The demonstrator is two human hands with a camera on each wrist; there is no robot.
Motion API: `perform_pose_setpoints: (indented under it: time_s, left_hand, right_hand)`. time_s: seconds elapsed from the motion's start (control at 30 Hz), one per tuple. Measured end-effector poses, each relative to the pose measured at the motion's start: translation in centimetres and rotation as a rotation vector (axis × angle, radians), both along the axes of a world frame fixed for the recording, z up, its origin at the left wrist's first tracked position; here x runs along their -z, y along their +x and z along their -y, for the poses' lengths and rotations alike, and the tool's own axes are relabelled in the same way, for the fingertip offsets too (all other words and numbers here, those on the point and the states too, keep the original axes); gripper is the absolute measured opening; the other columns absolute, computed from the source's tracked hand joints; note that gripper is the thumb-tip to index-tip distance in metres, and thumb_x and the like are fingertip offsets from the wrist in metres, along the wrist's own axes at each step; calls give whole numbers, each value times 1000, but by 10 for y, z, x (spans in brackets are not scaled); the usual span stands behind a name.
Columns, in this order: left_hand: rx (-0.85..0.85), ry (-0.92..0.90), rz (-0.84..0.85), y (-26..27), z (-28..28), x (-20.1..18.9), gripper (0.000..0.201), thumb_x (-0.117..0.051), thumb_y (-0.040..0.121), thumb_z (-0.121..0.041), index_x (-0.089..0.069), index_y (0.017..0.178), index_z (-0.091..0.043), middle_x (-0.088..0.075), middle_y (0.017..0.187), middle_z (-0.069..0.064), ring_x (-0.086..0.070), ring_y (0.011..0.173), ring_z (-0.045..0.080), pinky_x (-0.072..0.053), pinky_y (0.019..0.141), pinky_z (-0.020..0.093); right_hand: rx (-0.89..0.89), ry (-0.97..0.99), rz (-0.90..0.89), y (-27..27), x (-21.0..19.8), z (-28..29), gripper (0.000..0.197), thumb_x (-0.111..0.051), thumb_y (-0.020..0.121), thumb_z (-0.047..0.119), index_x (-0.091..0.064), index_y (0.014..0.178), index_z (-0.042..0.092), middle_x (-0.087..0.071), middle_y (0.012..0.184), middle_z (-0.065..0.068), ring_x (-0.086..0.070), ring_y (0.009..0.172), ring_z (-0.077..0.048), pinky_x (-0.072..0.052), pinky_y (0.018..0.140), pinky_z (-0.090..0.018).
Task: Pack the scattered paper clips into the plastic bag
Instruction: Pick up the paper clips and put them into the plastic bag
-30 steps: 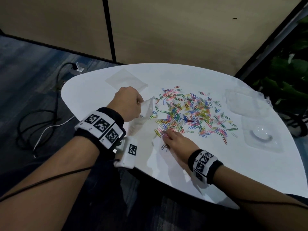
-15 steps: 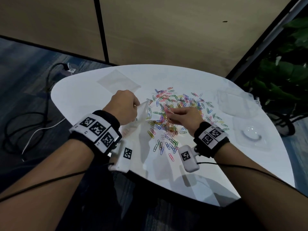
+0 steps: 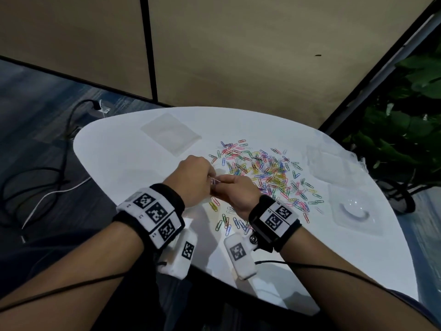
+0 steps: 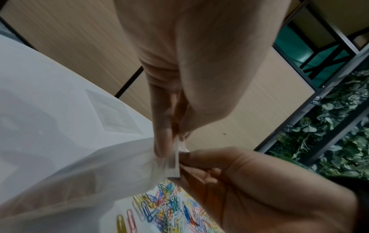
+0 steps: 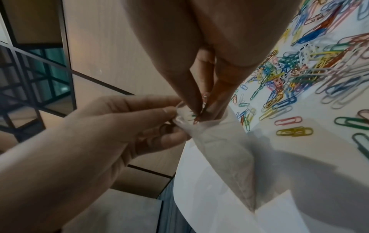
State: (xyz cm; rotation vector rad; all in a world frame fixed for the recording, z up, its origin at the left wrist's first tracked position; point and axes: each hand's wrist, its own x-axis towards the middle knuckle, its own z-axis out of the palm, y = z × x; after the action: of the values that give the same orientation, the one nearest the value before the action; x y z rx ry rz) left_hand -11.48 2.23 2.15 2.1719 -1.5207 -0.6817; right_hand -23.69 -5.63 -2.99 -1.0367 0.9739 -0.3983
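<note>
A: Why is the left hand (image 3: 194, 177) pinching the plastic bag (image 5: 217, 138) at its rim?

B: It holds the mouth up while the right hand (image 3: 235, 194) pinches a few clips into it.

A: Any room?

B: The paper clips (image 3: 265, 173) lie just beside it on the bench (image 3: 124, 161); its near edge is close.

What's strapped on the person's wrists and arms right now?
Forearms are bare, no sleeves. The left hand and right hand each sit ahead of a black wristband carrying a white strip with square black-and-white markers. A small white camera box with its own marker hangs under each wrist, and a thin black cable trails along each forearm.
</note>
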Motion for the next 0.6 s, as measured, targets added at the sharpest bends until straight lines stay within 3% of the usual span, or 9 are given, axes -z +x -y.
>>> perform_pose_setpoints:
  time_s: [0.1,0.2,0.3,0.33,0.43,0.53,0.6]
  left_hand:
    - [32,29,-2,-3,2,2,27,-54,85,-9,-78,91,-19,-71,89,10,-61,78,28,-52,71,31]
    - [46,14,-5,-2,3,3,30,-51,83,-6,-79,89,-15,-74,86,10,-66,80,29,-57,74,37]
    - [43,8,1,1,5,3,27,-54,82,-6,-79,87,-15,-74,83,10,-66,80,29,-58,74,39]
    - [37,7,3,1,5,3,29,-53,83,-7,-79,90,-17,-74,85,9,-65,80,29,-57,75,37]
    - [20,9,-14,2,6,4,32,-51,84,-7,-80,94,-19,-73,89,8,-66,83,29,-55,76,34]
    - [-1,19,-22,0,8,5,31,-52,86,-7,-79,96,-18,-73,92,9,-68,89,30,-56,81,35]
    - [-32,14,-8,1,9,5,29,-52,88,-7,-79,95,-18,-72,91,7,-67,92,30,-53,78,32]
  right_hand:
    - [-58,-114,-84,3,1,-1,20,-57,82,-15,-68,99,-13,-69,87,-24,-67,72,-27,-59,72,-31]
    - [-69,-217,-184,3,2,0,20,-58,81,-14,-70,97,-11,-68,79,-19,-65,64,-22,-58,66,-28]
    - [-140,-299,-230,4,6,-2,26,-64,74,-8,-75,97,1,-74,89,-15,-70,86,-29,-58,86,-42]
    - [-167,-345,-254,4,5,-3,28,-65,71,-3,-76,95,6,-75,91,-13,-71,89,-30,-58,88,-44]
    - [-344,-649,-403,2,-1,-4,22,-62,77,-1,-76,91,7,-71,85,-7,-65,80,-24,-54,74,-28]
    - [-553,-850,-466,-1,-13,-8,31,-48,85,-5,-71,77,16,-56,72,0,-48,66,-15,-33,62,-25]
    - [-486,-832,-378,-4,-15,-7,41,-45,84,-8,-70,73,23,-62,70,4,-55,65,-10,-41,63,-26]
